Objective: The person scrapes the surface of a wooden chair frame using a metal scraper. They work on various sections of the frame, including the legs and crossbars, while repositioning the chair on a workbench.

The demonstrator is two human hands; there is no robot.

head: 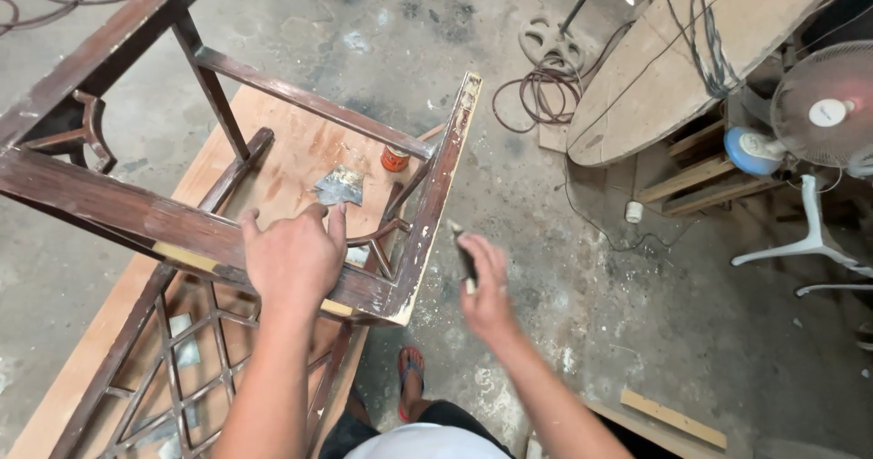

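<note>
At the far left of the frame, a dark brown wooden frame (pixel 109 206) lay across a plywood board (pixel 291 164) on the dusty concrete floor (pixel 382 32). Its lower part, at the bottom left, had thin bars in a lattice pattern. The left hand (pixel 293 257) was in the middle-left of the picture, placed on the front rail of this frame. Its fingers (pixel 338 224) were spread and curled over the rail, pressing on the wood.

Just above this hand, a flat metal scraper blade (pixel 340 184) lay on the board, and near it, a little to the right, stood a small orange can (pixel 394 158). The corner post of the frame, with worn pale paint on its edge, ran up from the centre to the upper middle.

Right of the post, the right hand (pixel 486 286) was in the air above the floor, apart from the frame. It pinched a small dark tool (pixel 465 259) with a pale handle end between thumb and fingers.

At the upper right, a long oval wooden board (pixel 655 68) leaned over some coiled cable (pixel 536 91), and a white fan (pixel 823 114) stood at the right edge.
</note>
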